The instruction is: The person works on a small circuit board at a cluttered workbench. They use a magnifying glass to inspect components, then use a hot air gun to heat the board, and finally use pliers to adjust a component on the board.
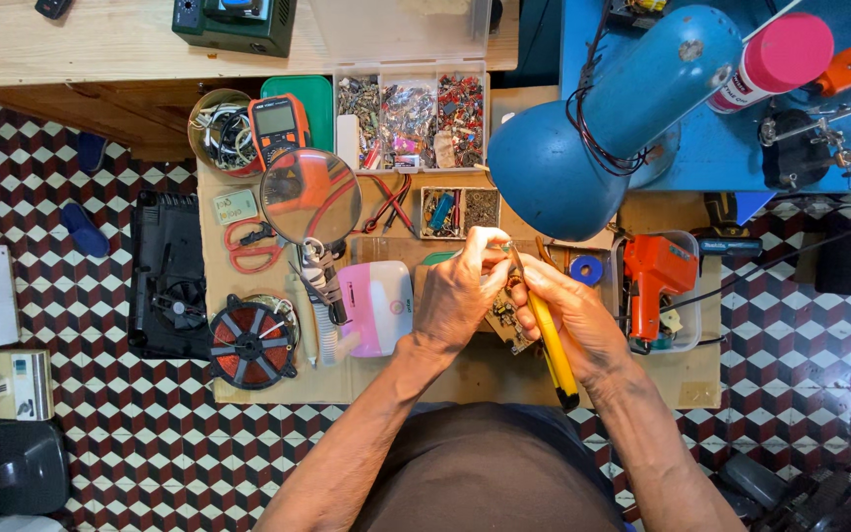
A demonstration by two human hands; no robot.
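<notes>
Two bare forearms in view, no sleeves down to the wrists, so any sleeve ends above the frame edge. No gloves, no watch, no bracelets or rings visible on left hand [457, 296] or right hand [575, 320]. Fingers [480, 241] uncovered, nails short as far as can be told. Torso at bottom centre: dark brown top [490, 468], plain, no print or buttons showing, fabric smooth. A strip of darker blue-grey cloth [568, 433] edges it on the person's right; cannot tell if it is a second garment.
</notes>
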